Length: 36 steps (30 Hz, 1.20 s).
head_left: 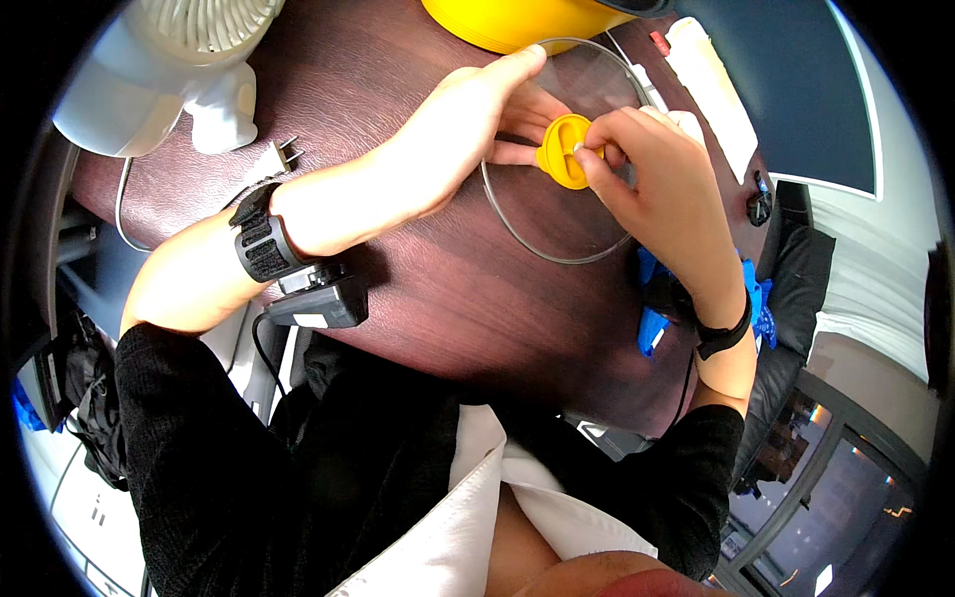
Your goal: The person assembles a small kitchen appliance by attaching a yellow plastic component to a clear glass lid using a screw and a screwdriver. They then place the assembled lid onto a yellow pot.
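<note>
A round clear glass lid (567, 234) with a thin rim is tilted up over the dark table. At its middle sits a yellow knob (567, 124) with a crossbar in its recess. My left hand (463, 124) grips the lid: the thumb lies at the far rim and the fingers reach behind the glass to the knob's back. On the front side, my right hand (657, 164) is closed, thumb and fingertips pinched at the knob's crossbar. A tiny pale spot shows at those fingertips, too small to name.
A yellow pot (497, 22) stands at the far edge of the view. At the far left are a white fan (159, 90) and a plug (274, 159). A white sheet (711, 95) lies at right. Blue material (652, 318) sits by my right forearm.
</note>
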Tool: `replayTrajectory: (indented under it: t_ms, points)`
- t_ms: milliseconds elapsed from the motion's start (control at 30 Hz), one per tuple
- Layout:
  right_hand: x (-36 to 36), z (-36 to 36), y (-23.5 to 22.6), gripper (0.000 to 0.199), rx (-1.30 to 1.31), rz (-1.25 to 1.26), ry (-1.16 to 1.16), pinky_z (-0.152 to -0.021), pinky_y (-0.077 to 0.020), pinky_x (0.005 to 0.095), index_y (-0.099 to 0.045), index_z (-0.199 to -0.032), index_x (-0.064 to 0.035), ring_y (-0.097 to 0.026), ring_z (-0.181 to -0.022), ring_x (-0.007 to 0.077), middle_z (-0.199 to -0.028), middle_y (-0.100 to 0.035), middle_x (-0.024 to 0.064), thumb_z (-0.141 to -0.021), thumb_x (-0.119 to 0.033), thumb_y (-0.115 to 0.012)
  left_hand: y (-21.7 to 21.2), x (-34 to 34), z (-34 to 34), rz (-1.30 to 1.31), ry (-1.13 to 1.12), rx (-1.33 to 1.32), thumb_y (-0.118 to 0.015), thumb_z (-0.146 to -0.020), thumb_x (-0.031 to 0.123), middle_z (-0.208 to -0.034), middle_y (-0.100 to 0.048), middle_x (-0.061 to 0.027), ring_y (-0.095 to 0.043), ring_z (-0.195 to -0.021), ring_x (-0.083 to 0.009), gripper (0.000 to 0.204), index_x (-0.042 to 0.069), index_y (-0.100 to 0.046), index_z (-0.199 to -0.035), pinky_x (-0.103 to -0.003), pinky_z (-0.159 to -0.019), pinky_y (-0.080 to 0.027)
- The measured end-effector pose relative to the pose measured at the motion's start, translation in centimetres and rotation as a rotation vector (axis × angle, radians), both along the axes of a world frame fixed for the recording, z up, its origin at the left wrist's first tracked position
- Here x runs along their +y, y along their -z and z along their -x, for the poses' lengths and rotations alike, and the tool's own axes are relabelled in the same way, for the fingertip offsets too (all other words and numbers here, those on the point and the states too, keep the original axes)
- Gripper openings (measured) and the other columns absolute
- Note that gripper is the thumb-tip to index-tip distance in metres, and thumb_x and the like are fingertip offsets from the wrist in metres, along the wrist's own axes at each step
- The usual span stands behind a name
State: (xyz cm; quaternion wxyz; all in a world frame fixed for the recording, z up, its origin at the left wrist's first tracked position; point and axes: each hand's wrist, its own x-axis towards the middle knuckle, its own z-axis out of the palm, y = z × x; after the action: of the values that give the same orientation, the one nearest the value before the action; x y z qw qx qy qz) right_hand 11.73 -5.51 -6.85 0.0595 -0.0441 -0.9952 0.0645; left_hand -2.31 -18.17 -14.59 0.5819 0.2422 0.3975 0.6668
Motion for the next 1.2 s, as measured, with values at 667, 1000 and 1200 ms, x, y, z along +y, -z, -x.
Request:
replayTrajectory:
  t_ms: [667,1000,1200]
  points:
    - [0.0,0.1,-0.9,0.016,-0.176,0.236,0.13,-0.051,-0.041,0.0354,-0.059,-0.085,-0.0053,-0.056,-0.054,0.0251,-0.063,-0.055,0.01,-0.078,-0.015,-0.068,-0.1,-0.1,-0.1,-0.021,0.007,0.002,-0.036,-0.098,0.049,-0.114,-0.062,-0.018,-0.059,-0.107,-0.0238,0.062,-0.006,-0.058,-0.115,-0.037,-0.099,-0.042]
    - [0.3,-0.2,-1.5,0.011,-0.158,0.229,0.11,-0.053,-0.0415,0.0336,-0.06,-0.085,-0.006,-0.055,-0.056,0.0235,-0.067,-0.056,0.009,-0.08,-0.013,-0.066,-0.3,-0.1,-0.1,-0.013,-0.009,-0.012,-0.036,-0.098,0.049,-0.114,-0.062,-0.0174,-0.058,-0.108,-0.0227,0.06,-0.005,-0.059,-0.114,-0.037,-0.098,-0.043]
    - [0.4,-0.2,-0.6,0.011,-0.117,0.229,0.08,-0.053,-0.0427,0.0345,-0.06,-0.083,-0.0055,-0.057,-0.057,0.024,-0.066,-0.057,0.0101,-0.08,-0.014,-0.065,-0.1,0.0,-0.2,-0.002,-0.011,0.002,-0.036,-0.098,0.05,-0.112,-0.063,-0.016,-0.058,-0.107,-0.0215,0.061,-0.004,-0.059,-0.114,-0.037,-0.097,-0.042]
